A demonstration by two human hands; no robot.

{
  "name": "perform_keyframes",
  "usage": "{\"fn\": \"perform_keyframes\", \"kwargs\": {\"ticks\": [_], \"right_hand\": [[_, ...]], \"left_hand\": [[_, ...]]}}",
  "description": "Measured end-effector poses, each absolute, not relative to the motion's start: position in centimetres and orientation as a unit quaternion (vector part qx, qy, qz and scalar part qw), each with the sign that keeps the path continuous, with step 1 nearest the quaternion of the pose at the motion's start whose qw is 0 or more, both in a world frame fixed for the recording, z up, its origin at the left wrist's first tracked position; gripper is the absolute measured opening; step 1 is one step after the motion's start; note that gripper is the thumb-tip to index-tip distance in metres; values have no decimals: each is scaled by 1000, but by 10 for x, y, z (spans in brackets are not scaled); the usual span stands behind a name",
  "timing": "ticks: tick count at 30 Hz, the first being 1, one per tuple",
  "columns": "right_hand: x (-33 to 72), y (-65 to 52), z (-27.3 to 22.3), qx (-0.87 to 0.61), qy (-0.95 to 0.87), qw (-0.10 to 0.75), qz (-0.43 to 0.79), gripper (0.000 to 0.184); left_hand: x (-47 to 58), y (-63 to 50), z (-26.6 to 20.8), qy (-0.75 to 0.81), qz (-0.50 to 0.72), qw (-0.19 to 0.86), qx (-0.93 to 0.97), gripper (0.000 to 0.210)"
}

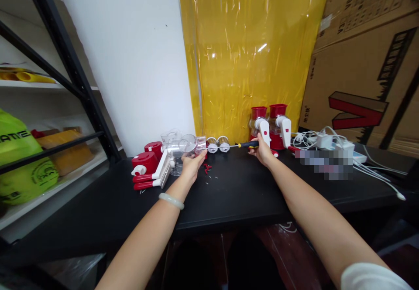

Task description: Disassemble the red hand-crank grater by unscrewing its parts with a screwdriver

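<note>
My left hand (192, 165) is closed around a clear plastic housing (187, 144), which it holds sideways above the table. In my right hand (262, 150) is a screwdriver (248, 145) with a black and yellow handle. Its thin shaft points left, and the tip meets or nearly meets the right end of the housing; exact contact is too small to tell. Two grater drums (218, 144) stand behind the shaft. Small red parts (207, 168) and several tiny screws (211, 177) lie on the table just right of my left hand.
Red bases (144, 163) and white cranks with red handles (144, 181) lie at the left. Two assembled red and white rotary graters (278, 126) stand at the back right. White cables and chargers (340, 146) spread over the right side of the black table (229, 203).
</note>
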State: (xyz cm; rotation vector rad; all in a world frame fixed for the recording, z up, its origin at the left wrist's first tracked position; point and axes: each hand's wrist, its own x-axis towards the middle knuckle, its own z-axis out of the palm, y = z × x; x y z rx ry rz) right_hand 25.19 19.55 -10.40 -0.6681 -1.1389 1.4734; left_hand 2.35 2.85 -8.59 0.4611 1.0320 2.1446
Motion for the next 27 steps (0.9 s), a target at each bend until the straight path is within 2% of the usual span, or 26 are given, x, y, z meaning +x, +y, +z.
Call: {"fn": "perform_keyframes", "kwargs": {"ticks": [4, 10, 15, 17, 20, 22, 27], "right_hand": [[250, 194, -105, -284, -512, 547, 599, 46], [249, 191, -100, -260, -453, 574, 631, 26], [254, 192, -99, -230, -434, 566, 662, 20], [254, 194, -99, -234, -434, 564, 662, 23], [253, 198, -102, -278, -450, 567, 632, 42], [251, 200, -105, -305, -477, 571, 594, 48], [249, 200, -107, -285, -500, 576, 581, 40]], "left_hand": [[24, 28, -85, 399, 825, 356, 181, 63], [24, 29, -86, 408, 822, 352, 187, 64], [24, 29, -86, 409, 816, 363, 188, 64], [24, 28, -86, 409, 814, 366, 190, 64], [24, 27, -86, 406, 814, 365, 199, 61], [24, 27, -86, 400, 817, 364, 199, 61], [24, 27, -86, 396, 819, 367, 197, 61]]}}
